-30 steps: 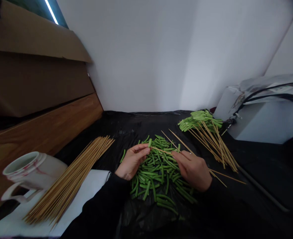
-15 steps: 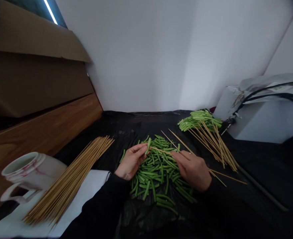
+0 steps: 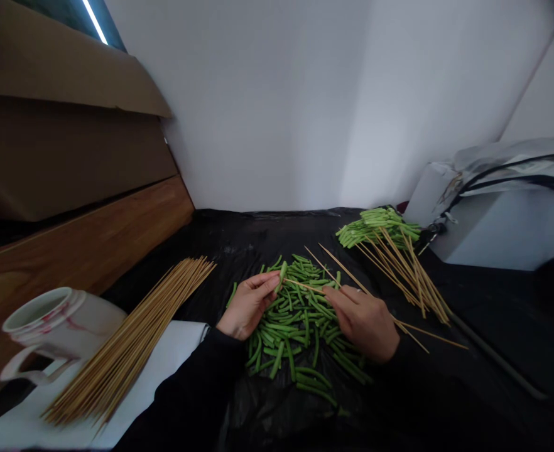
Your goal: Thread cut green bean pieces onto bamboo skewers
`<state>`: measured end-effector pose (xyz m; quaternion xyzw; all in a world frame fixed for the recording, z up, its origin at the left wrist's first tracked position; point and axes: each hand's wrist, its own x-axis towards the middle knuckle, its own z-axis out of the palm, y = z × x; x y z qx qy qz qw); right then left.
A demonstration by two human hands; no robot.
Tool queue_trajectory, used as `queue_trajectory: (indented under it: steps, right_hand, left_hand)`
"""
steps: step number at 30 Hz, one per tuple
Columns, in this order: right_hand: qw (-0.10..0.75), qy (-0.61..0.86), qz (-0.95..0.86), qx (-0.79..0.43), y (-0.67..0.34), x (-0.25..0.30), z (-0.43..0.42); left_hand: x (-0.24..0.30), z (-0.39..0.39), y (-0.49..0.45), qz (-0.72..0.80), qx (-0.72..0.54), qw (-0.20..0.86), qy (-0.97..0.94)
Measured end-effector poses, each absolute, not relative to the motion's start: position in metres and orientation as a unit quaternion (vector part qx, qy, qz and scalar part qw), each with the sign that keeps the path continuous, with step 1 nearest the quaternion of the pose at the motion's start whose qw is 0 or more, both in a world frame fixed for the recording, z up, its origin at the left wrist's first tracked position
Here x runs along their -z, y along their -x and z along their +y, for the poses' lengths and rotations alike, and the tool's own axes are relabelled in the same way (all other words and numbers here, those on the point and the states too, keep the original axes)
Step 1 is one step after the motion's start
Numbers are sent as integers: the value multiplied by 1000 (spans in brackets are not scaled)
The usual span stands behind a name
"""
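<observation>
My left hand (image 3: 249, 304) pinches a short piece of green bean (image 3: 282, 274) between thumb and fingers, holding it nearly upright. My right hand (image 3: 364, 320) is closed around a thin bamboo skewer (image 3: 305, 285), whose tip reaches the bean piece; whether it has gone in I cannot tell. Under both hands lies a loose pile of cut green beans (image 3: 281, 342) on black plastic sheeting (image 3: 258, 232). Two more skewers (image 3: 340, 263) lie past my right hand, partly hidden by it.
Skewers threaded with bean pieces (image 3: 375, 226) are stacked at the back right, their bare ends toward me. A bundle of bamboo skewers (image 3: 135, 339) leans over a white sheet (image 3: 178, 342) beside a tipped mug (image 3: 70, 320). A cardboard box (image 3: 70, 150) and a white box with cables (image 3: 494, 226) flank the sheeting.
Almost nothing differs. The bean piece and my left fingers have shifted very slightly, while my right hand and the skewer stay in nearly the same place.
</observation>
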<state>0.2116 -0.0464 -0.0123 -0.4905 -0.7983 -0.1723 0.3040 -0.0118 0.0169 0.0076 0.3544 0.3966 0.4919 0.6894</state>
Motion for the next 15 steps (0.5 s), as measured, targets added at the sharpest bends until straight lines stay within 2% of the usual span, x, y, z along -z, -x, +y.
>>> queue_trajectory:
  steps: [15]
  right_hand:
    - [346,468,-808,93,-209,19,-46]
  left_hand:
    - [-6,16,12,382,-467,706,-372]
